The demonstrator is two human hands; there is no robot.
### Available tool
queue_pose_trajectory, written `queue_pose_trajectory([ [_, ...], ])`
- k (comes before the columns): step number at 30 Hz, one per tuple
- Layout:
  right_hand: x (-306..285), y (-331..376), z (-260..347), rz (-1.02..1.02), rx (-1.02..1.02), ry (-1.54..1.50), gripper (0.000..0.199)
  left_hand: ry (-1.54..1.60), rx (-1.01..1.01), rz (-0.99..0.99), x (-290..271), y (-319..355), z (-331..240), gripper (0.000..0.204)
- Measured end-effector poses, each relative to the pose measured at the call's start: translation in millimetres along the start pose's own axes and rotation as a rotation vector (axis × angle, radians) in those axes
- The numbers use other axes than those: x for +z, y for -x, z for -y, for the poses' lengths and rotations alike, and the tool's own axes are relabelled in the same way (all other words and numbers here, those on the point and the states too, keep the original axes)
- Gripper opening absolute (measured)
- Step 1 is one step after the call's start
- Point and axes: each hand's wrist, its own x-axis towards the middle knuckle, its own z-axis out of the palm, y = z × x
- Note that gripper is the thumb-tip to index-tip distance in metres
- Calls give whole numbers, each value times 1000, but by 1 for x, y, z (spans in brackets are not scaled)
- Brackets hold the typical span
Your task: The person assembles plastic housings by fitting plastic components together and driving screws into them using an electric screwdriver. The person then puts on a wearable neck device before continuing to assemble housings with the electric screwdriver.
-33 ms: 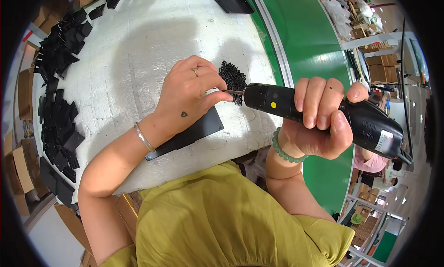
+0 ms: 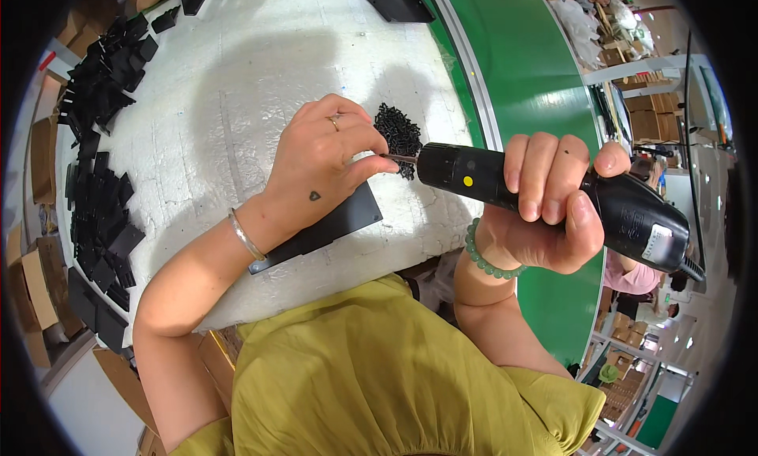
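Left hand [image 2: 316,160] thumb and forefinger pinched at bit [image 2: 404,158] tip, anything between hidden; right hand [image 2: 554,199] fingers wrapped round black electric screwdriver [image 2: 464,168] near screw pile [image 2: 395,128], best kept steady, in line.

Cannot make out the tip of the thin metal bit [image 2: 404,158] at the left hand [image 2: 320,156], nor see all of the flat black panel [image 2: 347,221] beneath. Cannot tell pieces apart in the black heap [image 2: 396,128], nor follow an angular black part [image 2: 392,2] past the top edge.
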Motion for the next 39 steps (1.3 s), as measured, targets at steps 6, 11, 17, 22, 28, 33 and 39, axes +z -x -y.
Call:
queue_pose_trajectory([
  [6, 5, 1, 8, 39, 14, 16, 36, -41, 41, 9, -7, 0, -4, 18],
  [11, 11, 0, 10, 72, 23, 5, 36, -86, 114, 0, -13, 1, -10, 19],
  [17, 26, 2, 18, 174, 80, 126, 30, -221, 269, 84, -21, 6, -20, 19],
  [22, 34, 5, 17, 222, 116, 135, 31, -145, 154, 139, -27, 21, -25, 15],
  [28, 39, 12, -1, 190, 201, 108, 31, -63, -115, 25, -56, 30, -17, 32],
  [33, 59, 28, -2, 217, 267, 47, 31, -136, -364, 292, -72, 62, -15, 48],
  [39, 66, 38, -8, 356, 361, 65, 33, -136, -424, 333, -62, 83, -15, 47],
])
